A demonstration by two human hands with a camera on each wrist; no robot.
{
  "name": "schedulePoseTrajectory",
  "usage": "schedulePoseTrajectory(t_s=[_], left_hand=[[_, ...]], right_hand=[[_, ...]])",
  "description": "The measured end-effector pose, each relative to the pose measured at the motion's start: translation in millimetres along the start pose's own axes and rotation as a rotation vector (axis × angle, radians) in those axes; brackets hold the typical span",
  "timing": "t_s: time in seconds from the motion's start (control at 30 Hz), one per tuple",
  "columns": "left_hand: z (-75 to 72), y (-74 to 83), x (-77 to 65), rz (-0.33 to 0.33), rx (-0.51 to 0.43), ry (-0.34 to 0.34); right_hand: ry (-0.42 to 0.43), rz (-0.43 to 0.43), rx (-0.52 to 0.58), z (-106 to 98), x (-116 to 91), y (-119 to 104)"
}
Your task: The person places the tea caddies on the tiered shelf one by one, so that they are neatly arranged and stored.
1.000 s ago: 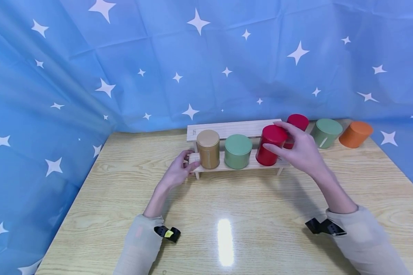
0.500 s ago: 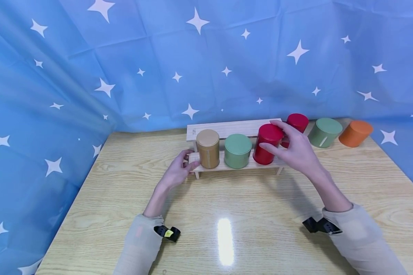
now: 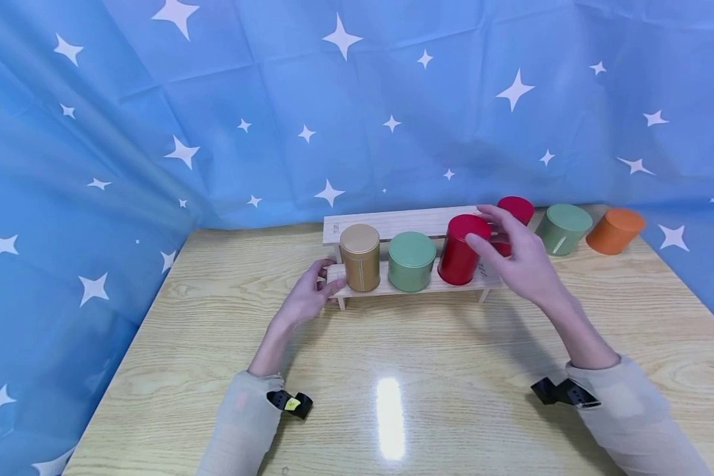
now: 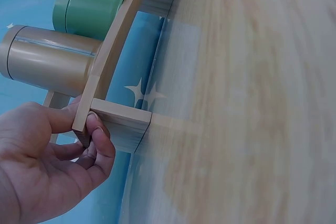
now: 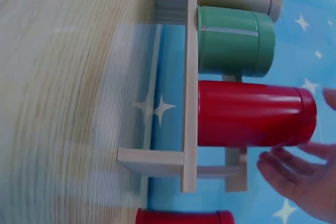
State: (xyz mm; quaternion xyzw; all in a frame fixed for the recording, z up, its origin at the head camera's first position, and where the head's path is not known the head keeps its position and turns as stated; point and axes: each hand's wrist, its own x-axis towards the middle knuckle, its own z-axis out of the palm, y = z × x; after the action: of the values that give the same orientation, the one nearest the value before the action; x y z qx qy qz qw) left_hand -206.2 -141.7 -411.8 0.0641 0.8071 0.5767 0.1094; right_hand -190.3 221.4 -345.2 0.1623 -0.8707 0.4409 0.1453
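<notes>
A two-tier wooden shelf [image 3: 434,285] carries a gold canister [image 3: 359,259], a short green canister [image 3: 411,262] and a tall red canister [image 3: 459,258] on its lower tier, all upright. My left hand [image 3: 311,292] pinches the left end of that lower board; the left wrist view shows thumb above and curled fingers [image 4: 105,153] beneath it. Around the right side of the red canister, my right hand [image 3: 525,261] has its thumb and fingers spread. In the right wrist view the fingers [image 5: 281,174] lie close beside the lid end, seemingly apart from it.
A second red canister [image 3: 516,209] stands just past the shelf's right end, partly hidden by my right hand. Further right are a green canister [image 3: 565,229] and an orange one [image 3: 615,231]. A blue starred cloth [image 3: 357,132] hangs behind the wooden table [image 3: 226,277].
The red canister has shifted slightly left on the lower tier. My right hand has since loosened from it and drawn a little to the right. My left hand stays on the shelf end.
</notes>
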Motion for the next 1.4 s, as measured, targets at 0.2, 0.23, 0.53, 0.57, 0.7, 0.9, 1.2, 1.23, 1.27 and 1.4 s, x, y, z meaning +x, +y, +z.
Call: schedulePoseTrajectory(t_s=[0.2, 0.23, 0.53, 0.57, 0.7, 0.9, 1.2, 1.23, 1.27, 1.4], left_hand=[[-0.5, 1.0, -0.2, 0.005, 0.0, 0.001], [-0.6, 1.0, -0.1, 0.005, -0.002, 0.001], [-1.0, 1.9, -0.7, 0.007, -0.003, 0.005], [-1.0, 1.9, -0.7, 0.008, -0.003, 0.004], [-0.6, 2.3, -0.8, 0.01, 0.003, 0.004], [-0.4, 3.0, -1.1, -0.006, 0.007, 0.006], [-1.0, 1.5, -0.6, -0.007, 0.005, 0.011], [-0.8, 1.3, -0.5, -0.006, 0.006, 0.011], [-0.6, 1.0, -0.5, -0.005, 0.006, 0.011], [0.3, 0.5, -1.0, -0.001, 0.004, 0.011]], right_hand=[[0.062, -0.049, -0.008, -9.8, -3.1, 5.9], [0.071, -0.052, -0.008, -11.8, -3.4, 7.2], [0.126, -0.056, 0.016, -31.2, -3.5, 19.2], [0.132, -0.053, 0.013, -33.5, -3.5, 20.7], [0.165, -0.031, -0.028, -42.9, -2.6, 26.7], [0.196, 0.028, -0.063, -59.0, -1.5, 39.9], [0.225, 0.092, -0.063, -82.7, 1.1, 67.5], [0.226, 0.102, -0.067, -85.3, 0.7, 70.3], [0.226, 0.112, -0.072, -87.9, 0.0, 72.9], [0.233, 0.162, -0.103, -98.3, -2.2, 83.8]])
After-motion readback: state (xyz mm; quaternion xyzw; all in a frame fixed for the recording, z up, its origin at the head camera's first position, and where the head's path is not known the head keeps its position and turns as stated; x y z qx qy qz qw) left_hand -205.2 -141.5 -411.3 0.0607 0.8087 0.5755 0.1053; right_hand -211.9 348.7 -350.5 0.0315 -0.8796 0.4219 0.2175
